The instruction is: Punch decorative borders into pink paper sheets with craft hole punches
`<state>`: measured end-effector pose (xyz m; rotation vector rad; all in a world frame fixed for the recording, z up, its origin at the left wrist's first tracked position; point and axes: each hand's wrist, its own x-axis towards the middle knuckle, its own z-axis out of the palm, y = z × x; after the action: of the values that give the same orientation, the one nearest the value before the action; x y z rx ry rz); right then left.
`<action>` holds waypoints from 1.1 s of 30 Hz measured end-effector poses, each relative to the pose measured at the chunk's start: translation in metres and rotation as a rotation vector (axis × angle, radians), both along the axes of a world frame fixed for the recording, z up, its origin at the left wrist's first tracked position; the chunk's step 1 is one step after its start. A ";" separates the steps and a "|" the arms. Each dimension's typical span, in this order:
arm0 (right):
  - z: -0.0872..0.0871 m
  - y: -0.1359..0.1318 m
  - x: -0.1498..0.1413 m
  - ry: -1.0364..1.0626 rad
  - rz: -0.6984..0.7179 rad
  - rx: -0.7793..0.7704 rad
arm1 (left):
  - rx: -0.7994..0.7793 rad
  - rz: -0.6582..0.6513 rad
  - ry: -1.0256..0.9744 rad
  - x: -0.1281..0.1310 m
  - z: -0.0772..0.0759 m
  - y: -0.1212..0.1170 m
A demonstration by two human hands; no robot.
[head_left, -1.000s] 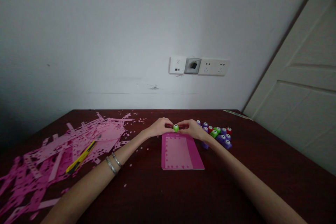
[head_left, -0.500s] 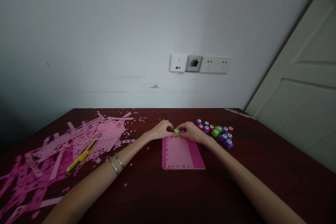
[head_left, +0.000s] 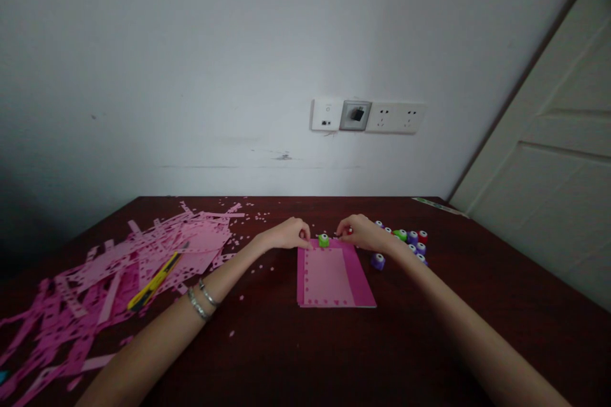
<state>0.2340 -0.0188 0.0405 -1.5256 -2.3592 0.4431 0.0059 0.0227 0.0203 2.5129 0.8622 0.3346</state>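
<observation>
A stack of pink paper (head_left: 329, 276) lies before me, darker pink beneath a lighter sheet with punched shapes along its left and bottom margins. At the middle of its top edge sits a green craft punch (head_left: 323, 240) with a white and black top. My left hand (head_left: 291, 234) is closed at the paper's upper left corner, thumb on the sheet. My right hand (head_left: 361, 233) has its fingertips closed at the top edge, right of the punch. A bit of red shows between its thumb and fingers; whether the hand touches it I cannot tell.
Purple, red and green punches (head_left: 413, 237) cluster on the right, with a single purple punch (head_left: 378, 261) nearer. Pink paper scraps (head_left: 109, 280) heap on the left, under a yellow utility knife (head_left: 155, 281). A ruler-like strip (head_left: 439, 206) lies at the back right.
Both hands have let go of the green punch and moved apart, left and right, along the paper's top edge. The punch stays at that edge.
</observation>
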 end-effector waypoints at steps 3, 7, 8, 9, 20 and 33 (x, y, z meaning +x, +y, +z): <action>0.001 -0.004 0.001 -0.046 -0.023 -0.109 | -0.055 0.020 0.055 -0.002 0.000 -0.001; -0.009 -0.005 0.000 -0.056 -0.025 -0.242 | -0.069 0.040 0.074 0.000 -0.002 -0.004; -0.012 -0.005 0.000 -0.050 -0.032 -0.285 | -0.081 0.044 0.082 0.001 -0.002 -0.004; -0.014 -0.005 0.001 -0.041 -0.039 -0.327 | -0.097 0.048 0.090 0.001 -0.002 -0.004; -0.021 0.000 0.004 0.013 0.009 -0.513 | -0.207 0.076 0.105 0.002 -0.005 0.001; -0.021 0.000 -0.001 0.160 0.077 -0.469 | -0.368 0.061 0.106 -0.018 0.005 0.013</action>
<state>0.2329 -0.0190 0.0191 -1.5110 -2.2957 1.1589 -0.0118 0.0359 0.0254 2.1812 0.9466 0.0527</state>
